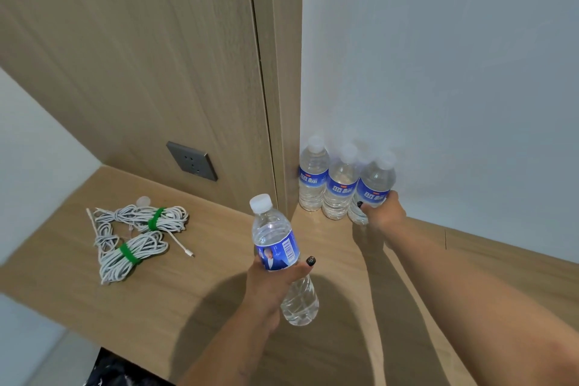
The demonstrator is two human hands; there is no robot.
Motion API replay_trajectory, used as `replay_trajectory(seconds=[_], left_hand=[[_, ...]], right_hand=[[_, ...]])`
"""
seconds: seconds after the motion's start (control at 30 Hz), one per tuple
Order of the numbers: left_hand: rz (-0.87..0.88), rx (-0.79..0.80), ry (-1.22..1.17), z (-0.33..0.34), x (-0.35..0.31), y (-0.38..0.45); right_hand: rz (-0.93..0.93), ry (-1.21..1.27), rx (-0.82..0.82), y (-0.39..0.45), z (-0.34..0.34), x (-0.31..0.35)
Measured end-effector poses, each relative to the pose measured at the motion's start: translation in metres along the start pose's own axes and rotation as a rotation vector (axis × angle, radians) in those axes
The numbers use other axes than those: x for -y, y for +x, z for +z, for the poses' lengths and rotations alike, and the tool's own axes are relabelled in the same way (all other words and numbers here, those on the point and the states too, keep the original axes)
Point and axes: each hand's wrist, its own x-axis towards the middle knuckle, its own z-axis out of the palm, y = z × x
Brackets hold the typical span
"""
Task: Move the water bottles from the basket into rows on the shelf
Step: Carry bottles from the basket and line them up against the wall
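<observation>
The right grip (380, 211) is wrapped round the third bottle (372, 188), setting it into the shelf (344, 260) row at 1 o'clock; the left grip (275, 279) clasps the next bottle (279, 247), which I judge goes beside it.

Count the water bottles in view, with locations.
4. Three stand in a row against the wall: corner bottle, middle bottle, and the third, gripped by the right hand. The fourth is in the left hand.

Wooden shelf (219, 276): bottles (313, 178), cable bundles (134, 238).
</observation>
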Motion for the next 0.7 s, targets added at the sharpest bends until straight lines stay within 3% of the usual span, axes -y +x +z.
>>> replay_trajectory(seconds=[0.23, 0.7], left_hand=[[0.008, 0.012, 0.005, -0.006, -0.001, 0.004], [0.004, -0.007, 0.008, -0.025, -0.009, 0.017]], right_hand=[[0.201, 0.188, -0.036, -0.008, 0.019, -0.006], [0.25, 0.357, -0.225, -0.007, 0.065, 0.012]])
